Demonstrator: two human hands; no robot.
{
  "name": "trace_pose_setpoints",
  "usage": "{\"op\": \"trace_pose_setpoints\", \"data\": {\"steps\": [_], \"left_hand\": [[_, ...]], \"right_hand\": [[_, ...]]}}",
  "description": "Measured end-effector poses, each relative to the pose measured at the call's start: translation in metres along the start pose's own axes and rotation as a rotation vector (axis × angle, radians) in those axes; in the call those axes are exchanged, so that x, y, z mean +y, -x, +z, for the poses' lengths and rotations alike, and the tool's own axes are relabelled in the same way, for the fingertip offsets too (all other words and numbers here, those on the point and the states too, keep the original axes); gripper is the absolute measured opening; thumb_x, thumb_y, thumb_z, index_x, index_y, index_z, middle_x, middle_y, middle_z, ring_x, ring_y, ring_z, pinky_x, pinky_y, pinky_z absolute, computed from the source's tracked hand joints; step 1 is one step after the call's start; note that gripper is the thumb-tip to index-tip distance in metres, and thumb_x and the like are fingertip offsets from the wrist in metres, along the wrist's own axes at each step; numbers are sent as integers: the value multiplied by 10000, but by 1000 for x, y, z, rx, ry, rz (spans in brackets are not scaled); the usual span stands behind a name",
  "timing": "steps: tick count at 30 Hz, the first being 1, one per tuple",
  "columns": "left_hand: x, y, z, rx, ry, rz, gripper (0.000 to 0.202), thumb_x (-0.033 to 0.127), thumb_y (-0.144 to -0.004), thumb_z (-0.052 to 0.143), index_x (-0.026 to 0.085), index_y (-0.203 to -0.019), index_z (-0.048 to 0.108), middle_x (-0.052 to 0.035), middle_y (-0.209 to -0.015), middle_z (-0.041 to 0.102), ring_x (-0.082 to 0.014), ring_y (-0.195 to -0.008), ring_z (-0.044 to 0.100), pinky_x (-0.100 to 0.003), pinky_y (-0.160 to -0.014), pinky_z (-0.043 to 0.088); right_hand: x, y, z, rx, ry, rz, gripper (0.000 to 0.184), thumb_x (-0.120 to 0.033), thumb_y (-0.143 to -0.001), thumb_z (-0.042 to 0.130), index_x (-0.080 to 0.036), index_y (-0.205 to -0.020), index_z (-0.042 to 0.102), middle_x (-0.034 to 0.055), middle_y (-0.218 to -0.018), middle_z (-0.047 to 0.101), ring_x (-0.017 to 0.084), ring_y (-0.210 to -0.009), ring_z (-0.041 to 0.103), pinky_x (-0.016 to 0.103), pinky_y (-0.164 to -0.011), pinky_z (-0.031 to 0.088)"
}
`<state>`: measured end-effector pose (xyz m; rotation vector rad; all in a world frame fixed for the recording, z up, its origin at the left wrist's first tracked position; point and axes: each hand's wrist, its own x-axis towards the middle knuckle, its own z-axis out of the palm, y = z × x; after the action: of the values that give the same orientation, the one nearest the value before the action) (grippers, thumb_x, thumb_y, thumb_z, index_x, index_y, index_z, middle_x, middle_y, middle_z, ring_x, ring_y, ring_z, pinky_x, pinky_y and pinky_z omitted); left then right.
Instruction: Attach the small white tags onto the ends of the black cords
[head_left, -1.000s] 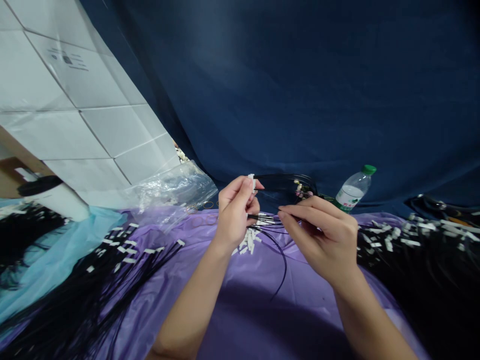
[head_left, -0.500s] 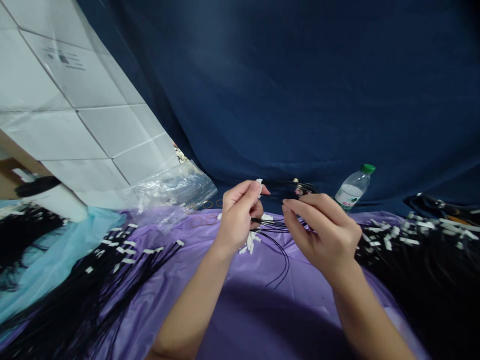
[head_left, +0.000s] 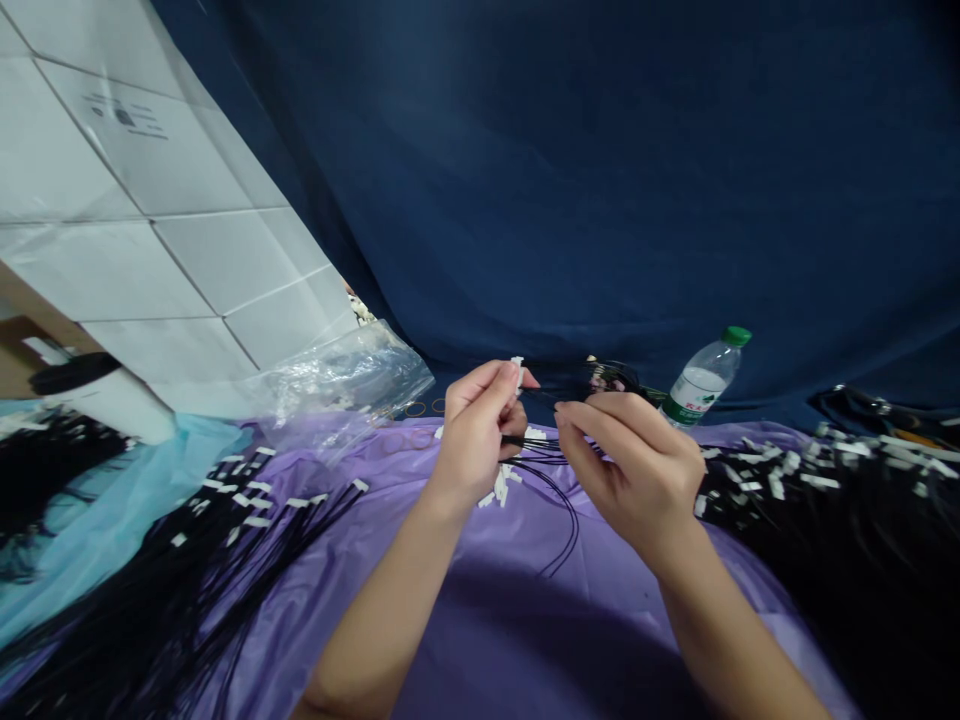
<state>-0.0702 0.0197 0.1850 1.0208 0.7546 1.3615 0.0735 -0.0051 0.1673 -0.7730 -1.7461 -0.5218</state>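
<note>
Near the middle of the view, my left hand [head_left: 480, 425] is closed, pinching a small white connector [head_left: 517, 372] between thumb and forefinger. Several black wires [head_left: 536, 447] also pass through its lower fingers and trail to the right, two ends curling down over the purple cloth. My right hand [head_left: 637, 460] is closed in a pinch just right of the connector, on a thin black wire that runs towards it. Whether that wire's tip is in the connector is too small to tell. Beneath the left hand lies a little pile of white connectors [head_left: 499, 488].
A purple cloth [head_left: 480, 620] covers the surface. Black wires with white connectors lie in bundles at left [head_left: 247, 510] and right [head_left: 817, 470]. A water bottle [head_left: 701, 385] stands behind my right hand. Clear plastic bag [head_left: 352, 375], white cup [head_left: 112, 395] and white boxes [head_left: 210, 260] are at left.
My right hand has moved a little left, closer to the connector, still pinching the wire. My left hand has stayed in place with the connector.
</note>
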Motion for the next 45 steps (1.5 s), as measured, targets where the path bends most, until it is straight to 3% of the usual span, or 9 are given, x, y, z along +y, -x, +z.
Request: {"op": "trace_pose_setpoints", "data": {"steps": [7, 12, 16, 22, 33, 39, 45], "left_hand": [[4, 2, 1, 6, 59, -57, 300, 440, -748, 691, 152, -751, 606, 70, -568, 299, -15, -384, 272, -120, -327, 102], [6, 4, 2, -10, 75, -104, 300, 441, -751, 689, 153, -752, 606, 72, -566, 301, -15, -382, 262, -120, -319, 117], [4, 6, 3, -19, 46, -46, 294, 446, -770, 669, 162, -736, 605, 72, -544, 279, -22, -385, 248, -124, -330, 112], [-5, 9, 5, -35, -59, 30, 312, 490, -790, 646, 180, -757, 644, 65, -490, 288, -48, -398, 262, -139, -337, 146], [-1, 19, 14, -25, 80, -71, 307, 476, -761, 677, 171, -762, 648, 56, -556, 333, -33, -406, 275, -133, -325, 125], [-3, 18, 15, -4, 75, -80, 315, 474, -748, 694, 161, -774, 660, 56, -567, 347, -28, -399, 292, -141, -321, 132], [-10, 21, 16, 9, 12, 53, 312, 486, -785, 662, 175, -777, 687, 47, -558, 352, -44, -429, 317, -144, -335, 189]], "right_hand": [[10, 1, -5, -2, 257, -304, 185, -93, -781, 696, -172, -944, 662, -7, -744, 675, 88, -545, 568, 258, -560, 459], [13, -1, -11, -34, 219, -371, 185, -108, -795, 677, -189, -961, 658, -19, -725, 676, 82, -511, 543, 255, -527, 440], [6, -1, -10, -78, 116, -238, 164, -92, -769, 681, -183, -904, 660, -5, -743, 674, 98, -556, 588, 251, -557, 476], [-8, 3, 1, 54, 41, 42, 168, -78, -771, 659, -199, -886, 661, 7, -755, 679, 127, -631, 648, 251, -610, 522], [-6, 7, 9, 181, 19, -38, 290, -54, -747, 694, -222, -979, 649, 10, -748, 692, 154, -633, 668, 273, -635, 543], [-11, 5, 9, 165, -36, 61, 242, -51, -768, 674, -215, -944, 648, 16, -760, 691, 144, -633, 650, 274, -619, 532], [-21, 0, 7, 130, -172, 253, 130, -71, -814, 635, -199, -829, 647, 1, -712, 674, 129, -609, 617, 290, -599, 505]]}}
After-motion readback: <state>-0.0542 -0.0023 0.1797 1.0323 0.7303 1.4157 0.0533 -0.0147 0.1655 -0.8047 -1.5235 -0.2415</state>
